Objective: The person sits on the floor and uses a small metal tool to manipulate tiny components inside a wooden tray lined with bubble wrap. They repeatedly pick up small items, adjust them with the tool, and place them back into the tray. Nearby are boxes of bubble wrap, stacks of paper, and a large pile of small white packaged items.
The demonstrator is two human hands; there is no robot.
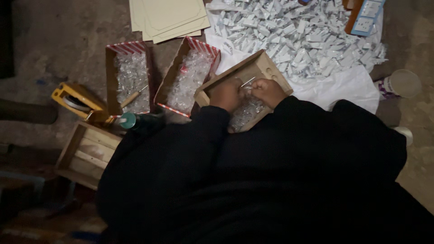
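Observation:
Both of my hands work close together inside a shallow wooden tray (266, 63) that rests against my lap. My left hand (227, 94) is closed around a small clear plastic piece taken from the loose clear pieces (246, 113) in the tray. My right hand (268, 91) pinches a thin metal pin (247, 82) that points up and left toward the other hand. Black sleeves cover both arms to the wrists.
Two red-striped cardboard boxes (131, 77) (190, 74) of clear pieces sit to the left, one with a wooden-handled tool (132, 96). A heap of small white parts (294, 36) lies on a white sheet beyond. Flat cardboard (167, 18), a yellow tape dispenser (74, 101), a wooden crate (86, 153), a cup (402, 83).

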